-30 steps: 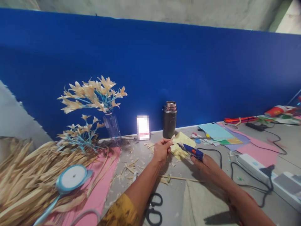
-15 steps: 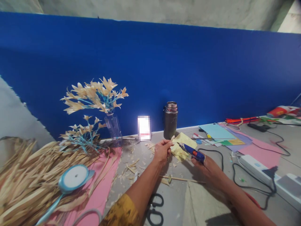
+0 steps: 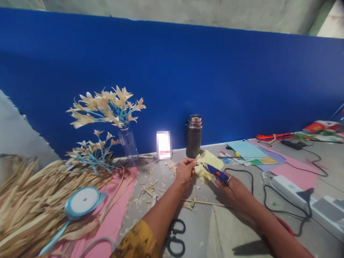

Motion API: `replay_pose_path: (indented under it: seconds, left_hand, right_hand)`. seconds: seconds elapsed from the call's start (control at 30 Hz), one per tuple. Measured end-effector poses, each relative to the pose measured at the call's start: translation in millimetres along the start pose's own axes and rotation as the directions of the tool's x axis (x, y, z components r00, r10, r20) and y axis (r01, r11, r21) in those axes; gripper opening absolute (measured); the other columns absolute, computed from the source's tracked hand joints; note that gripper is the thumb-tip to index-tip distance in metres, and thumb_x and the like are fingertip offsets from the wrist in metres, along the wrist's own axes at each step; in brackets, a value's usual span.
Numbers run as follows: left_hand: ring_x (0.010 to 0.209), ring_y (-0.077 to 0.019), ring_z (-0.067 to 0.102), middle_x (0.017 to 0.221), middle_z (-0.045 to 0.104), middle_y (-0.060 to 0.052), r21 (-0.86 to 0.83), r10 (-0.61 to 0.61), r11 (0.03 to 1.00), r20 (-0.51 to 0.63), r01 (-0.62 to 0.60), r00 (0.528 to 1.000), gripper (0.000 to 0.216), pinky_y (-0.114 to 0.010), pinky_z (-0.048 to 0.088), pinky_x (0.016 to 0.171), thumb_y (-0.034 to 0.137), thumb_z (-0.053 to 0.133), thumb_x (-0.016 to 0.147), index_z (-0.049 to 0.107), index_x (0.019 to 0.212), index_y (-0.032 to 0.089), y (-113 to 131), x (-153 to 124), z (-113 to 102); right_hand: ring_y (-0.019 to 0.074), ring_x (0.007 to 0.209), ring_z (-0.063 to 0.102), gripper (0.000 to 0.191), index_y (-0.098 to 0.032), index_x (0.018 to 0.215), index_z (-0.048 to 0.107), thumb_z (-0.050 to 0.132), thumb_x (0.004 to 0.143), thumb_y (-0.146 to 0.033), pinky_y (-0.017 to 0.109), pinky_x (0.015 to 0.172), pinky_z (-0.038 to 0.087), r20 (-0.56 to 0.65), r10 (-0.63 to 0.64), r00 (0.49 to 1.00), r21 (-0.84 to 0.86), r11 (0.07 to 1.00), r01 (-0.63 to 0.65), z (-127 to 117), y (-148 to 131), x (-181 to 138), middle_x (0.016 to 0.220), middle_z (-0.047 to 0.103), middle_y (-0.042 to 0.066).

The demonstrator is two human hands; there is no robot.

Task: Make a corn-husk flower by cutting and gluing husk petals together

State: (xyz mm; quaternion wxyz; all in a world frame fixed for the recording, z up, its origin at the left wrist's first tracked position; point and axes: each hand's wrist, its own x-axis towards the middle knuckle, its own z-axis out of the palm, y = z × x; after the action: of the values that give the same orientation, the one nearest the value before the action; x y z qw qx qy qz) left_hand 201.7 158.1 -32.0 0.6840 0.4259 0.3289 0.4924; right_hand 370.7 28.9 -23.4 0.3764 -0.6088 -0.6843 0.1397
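Observation:
My left hand (image 3: 185, 172) is closed in a pinch on a small pale petal-like piece (image 3: 197, 157), mostly hidden by the fingertips. My right hand (image 3: 233, 187) wraps round a blue glue gun (image 3: 215, 172), whose tip points left, close to the left fingertips. Beneath the gun lies a crumpled yellow paper (image 3: 213, 160) on the grey table. Just behind my left hand stands a dark thermos flask (image 3: 194, 138) without its lid. Pale husk flowers on blue stems (image 3: 118, 107) rise from a clear plastic bottle (image 3: 128, 142) at the left.
Dried corn husks (image 3: 29, 197) and a blue-white tape roll (image 3: 84, 201) lie left on pink paper (image 3: 126, 193). Black-handled scissors (image 3: 176, 238) and a thin stick (image 3: 206, 203) lie nearer me. At right are coloured papers (image 3: 248, 148), a power strip (image 3: 291, 193) and cables.
The glue gun and my right hand have shifted slightly left, bringing the tip closer to my left fingers. My left hand keeps its pinch. The whole view has shifted a little.

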Motion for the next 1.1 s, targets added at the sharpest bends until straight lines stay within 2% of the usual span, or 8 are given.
replay_pose_path:
  seconds: [0.13,0.27,0.47,0.63,0.73,0.83,0.9,1.1]
  left_hand:
    - [0.038,-0.0017,0.036,0.058,0.062,0.0,0.001,0.003,1.0,-0.005,-0.003,1.0,0.033,-0.018,0.018,0.037,0.035,0.088,0.056,0.069,0.069,0.012,0.2,-0.4,0.5]
    - [0.037,-0.0014,0.035,0.056,0.06,0.001,-0.01,0.003,1.0,-0.015,-0.003,1.0,0.035,-0.018,0.018,0.036,0.036,0.088,0.056,0.068,0.07,0.012,0.7,1.0,-0.1]
    - [0.038,-0.0008,0.036,0.066,0.068,-0.003,-0.037,0.019,0.999,-0.023,-0.02,1.0,0.035,-0.016,0.018,0.036,0.035,0.088,0.057,0.067,0.075,0.012,9.0,0.6,-0.6]
    - [0.038,-0.0015,0.038,0.069,0.072,-0.007,-0.054,0.009,0.998,-0.013,-0.009,1.0,0.037,-0.016,0.019,0.036,0.033,0.088,0.056,0.067,0.076,0.011,11.2,-4.0,5.1]
    - [0.037,-0.0016,0.038,0.072,0.074,-0.009,-0.07,-0.007,0.998,-0.016,0.006,1.0,0.036,-0.016,0.019,0.036,0.033,0.088,0.057,0.066,0.077,0.012,11.5,-8.3,11.2]
    - [0.036,-0.0011,0.036,0.075,0.076,-0.009,-0.09,-0.019,0.996,-0.023,0.017,1.0,0.037,-0.016,0.019,0.036,0.035,0.087,0.058,0.066,0.079,0.013,12.5,-15.4,20.1]
    - [0.035,-0.001,0.035,0.075,0.076,-0.01,-0.102,-0.021,0.995,-0.025,0.018,0.999,0.038,-0.017,0.018,0.035,0.037,0.086,0.059,0.065,0.079,0.013,13.3,-22.0,27.5]
    - [0.034,-0.0041,0.039,0.051,0.063,0.002,-0.1,0.02,0.995,-0.034,-0.023,0.999,0.041,-0.018,0.022,0.037,0.041,0.087,0.059,0.067,0.081,0.014,16.1,-41.7,47.3]
  right_hand:
    - [0.0286,0.086,0.068,0.037,-0.022,0.11,0.071,0.048,0.098,-0.048,0.04,0.08,0.053,-0.074,0.057,0.996,-0.029,0.998,-0.059,-0.1,4.0,-1.3,0.095,0.076,0.01]
    - [0.0278,0.089,0.068,0.039,-0.021,0.113,0.069,0.043,0.1,-0.047,0.039,0.08,0.052,-0.017,0.013,1.0,-0.051,0.999,-0.014,0.8,2.4,0.0,0.099,0.075,0.011]
    - [0.0267,0.083,0.068,0.03,-0.022,0.094,0.067,0.047,0.096,-0.044,0.034,0.073,0.046,0.042,0.146,0.988,-0.311,0.942,-0.126,-3.2,10.4,0.2,0.089,0.073,0.01]
    - [0.027,0.09,0.066,0.021,-0.02,0.093,0.071,0.054,0.08,-0.021,0.036,0.084,0.048,0.141,0.059,0.988,-0.351,0.936,-0.006,-7.6,21.9,-4.7,0.095,0.074,0.011]
    - [0.0311,0.108,0.064,0.047,-0.02,0.108,0.074,0.058,0.064,-0.015,0.042,0.098,0.046,0.083,-0.025,0.996,-0.198,0.979,0.041,-10.8,18.4,-3.0,0.115,0.073,0.012]
    - [0.0298,0.099,0.067,0.033,-0.021,0.099,0.078,0.066,0.069,-0.027,0.041,0.087,0.051,-0.066,0.131,0.989,0.185,0.976,-0.116,-9.0,-2.8,5.9,0.107,0.076,0.009]
    - [0.023,0.071,0.065,0.022,-0.018,0.081,0.078,0.077,0.065,-0.034,0.033,0.066,0.051,-0.1,0.396,0.913,0.564,0.778,-0.276,-2.4,-22.2,13.6,0.079,0.075,0.006]
    - [0.0105,0.051,0.052,0.039,-0.019,0.08,0.068,0.085,0.058,-0.046,0.021,0.045,0.038,-0.172,0.546,0.82,0.811,0.55,-0.197,26.9,-56.9,28.8,0.064,0.064,-0.003]
